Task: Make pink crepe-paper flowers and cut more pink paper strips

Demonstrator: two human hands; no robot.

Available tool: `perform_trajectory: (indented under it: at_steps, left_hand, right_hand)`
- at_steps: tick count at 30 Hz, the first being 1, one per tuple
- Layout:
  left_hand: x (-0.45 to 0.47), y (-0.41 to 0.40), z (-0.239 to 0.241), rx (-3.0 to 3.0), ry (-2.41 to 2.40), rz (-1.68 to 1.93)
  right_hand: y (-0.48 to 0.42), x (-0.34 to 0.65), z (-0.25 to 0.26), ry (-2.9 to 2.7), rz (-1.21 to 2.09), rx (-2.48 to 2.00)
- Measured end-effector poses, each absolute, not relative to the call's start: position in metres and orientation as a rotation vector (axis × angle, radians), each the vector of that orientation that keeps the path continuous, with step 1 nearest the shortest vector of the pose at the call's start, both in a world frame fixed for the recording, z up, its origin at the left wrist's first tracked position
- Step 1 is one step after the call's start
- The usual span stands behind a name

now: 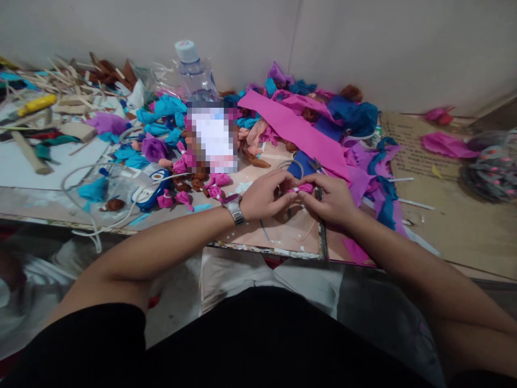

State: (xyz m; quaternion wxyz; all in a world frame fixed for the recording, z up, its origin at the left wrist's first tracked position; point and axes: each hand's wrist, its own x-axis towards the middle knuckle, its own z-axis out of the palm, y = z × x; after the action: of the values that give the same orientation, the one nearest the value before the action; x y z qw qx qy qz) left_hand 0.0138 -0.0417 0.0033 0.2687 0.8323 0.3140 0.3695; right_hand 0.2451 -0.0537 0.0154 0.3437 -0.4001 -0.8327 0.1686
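Both of my hands meet over the middle of the table, close to its front edge. Between them is a small piece of pink crepe paper (304, 188), bunched together. My left hand (264, 195), with a metal watch (234, 209) on its wrist, pinches the paper's left end. Fingers and thumb of my right hand (332, 198) close on its right side. Just behind the hands lie a blue piece (302, 161) and a long flat pink crepe strip (299, 132). Small pink paper knots (183, 199) lie left of my left hand.
A clear bottle (197, 75) stands at the back beside a blurred-out upright object (213, 137). A white cable (121, 215) runs from a blue power strip (151, 189) over the front edge. Wood sticks (60, 81) pile up far left; cardboard (456, 215) covers the right.
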Motion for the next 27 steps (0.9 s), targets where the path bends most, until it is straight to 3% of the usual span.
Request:
perform_trajectory:
  at_steps: [27]
  left_hand:
    - [0.018, -0.038, -0.012, 1.824, 0.814, 0.942]
  right_hand:
    - [-0.053, 0.244, 0.012, -2.183, 0.513, -0.950]
